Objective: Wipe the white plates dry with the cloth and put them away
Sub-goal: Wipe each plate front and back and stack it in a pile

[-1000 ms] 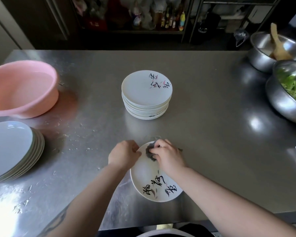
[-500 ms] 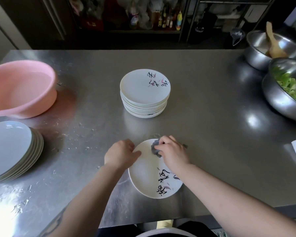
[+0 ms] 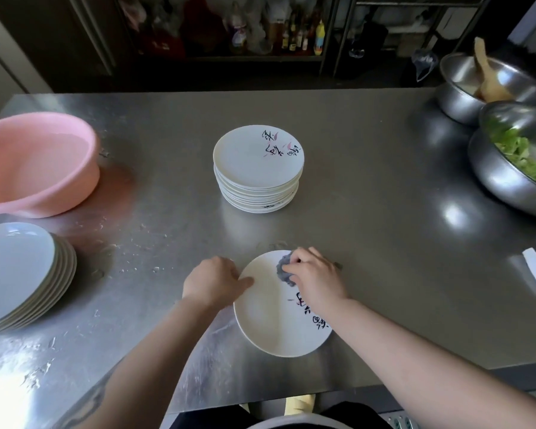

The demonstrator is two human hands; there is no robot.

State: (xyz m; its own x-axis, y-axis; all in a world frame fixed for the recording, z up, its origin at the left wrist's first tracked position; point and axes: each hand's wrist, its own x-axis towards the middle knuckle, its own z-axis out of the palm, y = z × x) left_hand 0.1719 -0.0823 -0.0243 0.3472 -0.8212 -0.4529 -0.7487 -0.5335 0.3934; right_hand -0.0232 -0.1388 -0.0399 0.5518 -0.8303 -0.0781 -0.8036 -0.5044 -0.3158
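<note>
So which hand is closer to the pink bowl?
Left. The left hand grips the plate's edge on the pink bowl's side; the right hand, holding the cloth, is farther across.

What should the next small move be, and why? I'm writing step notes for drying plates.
Probably sweep the cloth toward the near side of the plate. The right hand holds it bunched at the far rim, so most of the face looks unwiped, while the left hand grips the left edge and steadies the plate on the steel table.
</note>
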